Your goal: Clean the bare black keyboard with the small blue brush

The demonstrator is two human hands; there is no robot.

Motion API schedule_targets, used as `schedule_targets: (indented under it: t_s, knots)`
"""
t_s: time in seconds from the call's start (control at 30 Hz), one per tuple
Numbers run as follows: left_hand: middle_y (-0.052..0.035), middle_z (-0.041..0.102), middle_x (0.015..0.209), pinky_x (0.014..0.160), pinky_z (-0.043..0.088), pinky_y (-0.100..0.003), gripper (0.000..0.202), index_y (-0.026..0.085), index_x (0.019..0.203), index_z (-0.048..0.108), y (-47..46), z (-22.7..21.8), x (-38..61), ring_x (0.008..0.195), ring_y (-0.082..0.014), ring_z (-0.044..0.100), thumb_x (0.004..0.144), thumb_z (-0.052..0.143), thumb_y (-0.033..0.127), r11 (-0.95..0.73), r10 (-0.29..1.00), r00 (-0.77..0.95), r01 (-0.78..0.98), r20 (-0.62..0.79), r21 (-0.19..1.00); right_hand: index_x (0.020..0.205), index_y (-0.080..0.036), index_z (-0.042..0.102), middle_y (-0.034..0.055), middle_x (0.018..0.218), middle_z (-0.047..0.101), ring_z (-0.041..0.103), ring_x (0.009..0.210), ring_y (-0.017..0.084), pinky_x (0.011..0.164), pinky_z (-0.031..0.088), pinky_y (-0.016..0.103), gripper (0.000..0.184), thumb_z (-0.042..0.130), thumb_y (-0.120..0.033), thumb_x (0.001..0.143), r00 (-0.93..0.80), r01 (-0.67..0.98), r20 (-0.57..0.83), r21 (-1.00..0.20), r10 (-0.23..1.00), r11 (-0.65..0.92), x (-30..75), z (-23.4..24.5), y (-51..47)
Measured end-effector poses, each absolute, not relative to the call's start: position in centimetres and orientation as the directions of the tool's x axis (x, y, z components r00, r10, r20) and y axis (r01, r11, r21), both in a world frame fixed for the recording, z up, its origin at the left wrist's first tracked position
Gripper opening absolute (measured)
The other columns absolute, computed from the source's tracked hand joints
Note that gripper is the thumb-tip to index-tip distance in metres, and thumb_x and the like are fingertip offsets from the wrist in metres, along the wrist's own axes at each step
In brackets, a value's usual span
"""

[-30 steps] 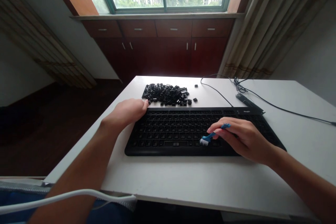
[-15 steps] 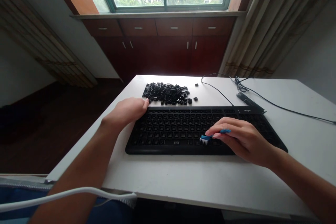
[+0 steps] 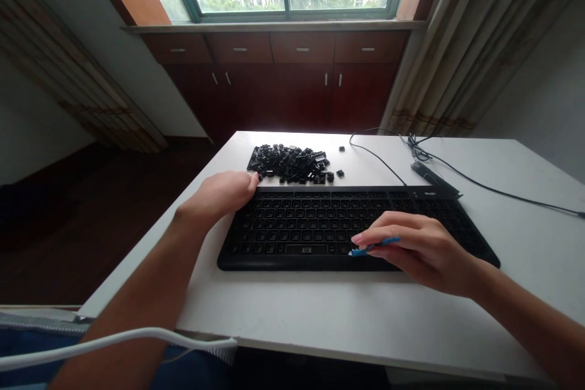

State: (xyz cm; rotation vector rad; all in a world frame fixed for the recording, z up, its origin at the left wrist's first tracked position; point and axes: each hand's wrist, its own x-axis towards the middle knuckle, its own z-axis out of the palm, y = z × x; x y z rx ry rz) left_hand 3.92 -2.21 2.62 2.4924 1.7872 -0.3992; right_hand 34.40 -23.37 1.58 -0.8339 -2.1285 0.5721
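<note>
A black keyboard (image 3: 311,225) with its keycaps removed lies on the white table (image 3: 365,317). My left hand (image 3: 219,194) grips the keyboard's upper left corner, fingers curled over the edge. My right hand (image 3: 415,247) pinches a small blue brush (image 3: 372,247), its tip down on the lower row right of the space bar. A pile of loose black keycaps (image 3: 290,164) lies just behind the keyboard, close to my left hand.
Black cables (image 3: 457,173) and a small black device (image 3: 432,177) lie at the table's back right. A white cord (image 3: 114,341) crosses the near left edge. Dark wooden cabinets (image 3: 283,79) stand under a window, with curtains (image 3: 479,42) to the right.
My right hand has drawn the brush toward the keyboard's front edge and tilted it flatter, so the white bristles no longer show. My left hand has stayed on the corner.
</note>
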Motion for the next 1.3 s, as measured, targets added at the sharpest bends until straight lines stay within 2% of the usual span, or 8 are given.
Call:
schedule_targets:
  t_s: [0.23, 0.37, 0.5, 0.6, 0.67, 0.87, 1.07, 1.3]
  knots:
    - [-0.0195, 0.075, 0.115, 0.094, 0.049, -0.040, 0.076, 0.012, 0.105, 0.078, -2.2, 2.7, 4.0, 0.108, -0.0358, 0.069, 0.100, 0.014, 0.054, -0.340, 0.924, 0.308, 0.934, -0.226, -0.114, 0.128, -0.018, 0.067, 0.0093, 0.106, 0.073, 0.069, 0.092, 0.015, 0.076, 0.058, 0.026, 0.039, 0.061, -0.001, 0.094, -0.473, 0.427, 0.548, -0.542, 0.690, 0.724, 34.5, 1.4, -23.1]
    - [-0.0201, 0.075, 0.113, 0.091, 0.050, -0.041, 0.076, 0.012, 0.104, 0.078, -2.3, 2.6, 4.0, 0.106, -0.0362, 0.069, 0.100, 0.013, 0.052, -0.352, 0.920, 0.320, 0.928, -0.225, -0.121, 0.128, -0.019, 0.067, 0.0092, 0.107, 0.075, 0.070, 0.093, 0.015, 0.079, 0.059, 0.027, 0.038, 0.061, -0.002, 0.094, -0.465, 0.446, 0.541, -0.540, 0.701, 0.714, 34.5, 1.5, -23.1]
    - [-0.0193, 0.076, 0.114, 0.093, 0.049, -0.040, 0.076, 0.013, 0.103, 0.078, -2.2, 2.4, 3.9, 0.107, -0.0352, 0.070, 0.100, 0.013, 0.052, -0.348, 0.923, 0.317, 0.930, -0.219, -0.116, 0.120, -0.019, 0.069, 0.0072, 0.102, 0.077, 0.073, 0.089, 0.015, 0.078, 0.059, 0.024, 0.028, 0.060, -0.007, 0.097, -0.442, 0.407, 0.456, -0.665, 0.772, 0.626, 34.2, 1.6, -23.3]
    - [-0.0195, 0.075, 0.114, 0.094, 0.049, -0.040, 0.075, 0.013, 0.103, 0.078, -2.0, 2.3, 3.7, 0.108, -0.0354, 0.069, 0.100, 0.013, 0.052, -0.346, 0.924, 0.315, 0.930, -0.218, -0.123, 0.112, -0.018, 0.069, 0.0041, 0.088, 0.077, 0.073, 0.075, 0.012, 0.069, 0.060, 0.021, 0.017, 0.057, -0.013, 0.101, -0.392, 0.321, 0.316, -0.833, 0.864, 0.450, 34.1, 1.6, -23.5]
    - [-0.0199, 0.075, 0.113, 0.093, 0.050, -0.041, 0.075, 0.013, 0.102, 0.078, -1.9, 2.3, 3.7, 0.108, -0.0360, 0.069, 0.100, 0.013, 0.052, -0.354, 0.922, 0.322, 0.927, -0.215, -0.128, 0.113, -0.018, 0.069, 0.0032, 0.084, 0.076, 0.071, 0.068, 0.011, 0.062, 0.060, 0.019, 0.018, 0.056, -0.015, 0.102, -0.347, 0.271, 0.294, -0.878, 0.891, 0.395, 34.2, 1.5, -23.6]
    - [-0.0197, 0.076, 0.110, 0.090, 0.050, -0.040, 0.074, 0.013, 0.103, 0.078, -2.1, 2.3, 3.7, 0.105, -0.0358, 0.070, 0.100, 0.015, 0.052, -0.345, 0.926, 0.317, 0.931, -0.206, -0.118, 0.115, -0.020, 0.073, 0.0075, 0.104, 0.079, 0.075, 0.082, 0.015, 0.069, 0.063, 0.024, 0.022, 0.060, -0.013, 0.099, -0.270, 0.349, 0.449, -0.779, 0.852, 0.521, 34.5, 0.7, -23.5]
    - [-0.0194, 0.076, 0.111, 0.091, 0.050, -0.040, 0.074, 0.013, 0.101, 0.078, -2.1, 2.2, 3.7, 0.105, -0.0347, 0.070, 0.100, 0.014, 0.052, -0.356, 0.923, 0.326, 0.926, -0.206, -0.125, 0.116, -0.017, 0.069, 0.0034, 0.082, 0.077, 0.072, 0.066, 0.011, 0.064, 0.061, 0.021, 0.019, 0.058, -0.016, 0.101, -0.390, 0.305, 0.313, -0.844, 0.866, 0.442, 33.9, 0.8, -23.6]
    - [-0.0197, 0.075, 0.110, 0.090, 0.050, -0.041, 0.075, 0.012, 0.105, 0.078, -2.1, 2.2, 3.7, 0.105, -0.0352, 0.069, 0.100, 0.014, 0.051, -0.350, 0.923, 0.322, 0.930, -0.209, -0.114, 0.106, -0.019, 0.073, 0.0064, 0.100, 0.077, 0.071, 0.072, 0.011, 0.061, 0.059, 0.020, 0.016, 0.063, -0.012, 0.097, -0.236, 0.358, 0.483, -0.764, 0.843, 0.537, 34.1, 0.6, -23.3]
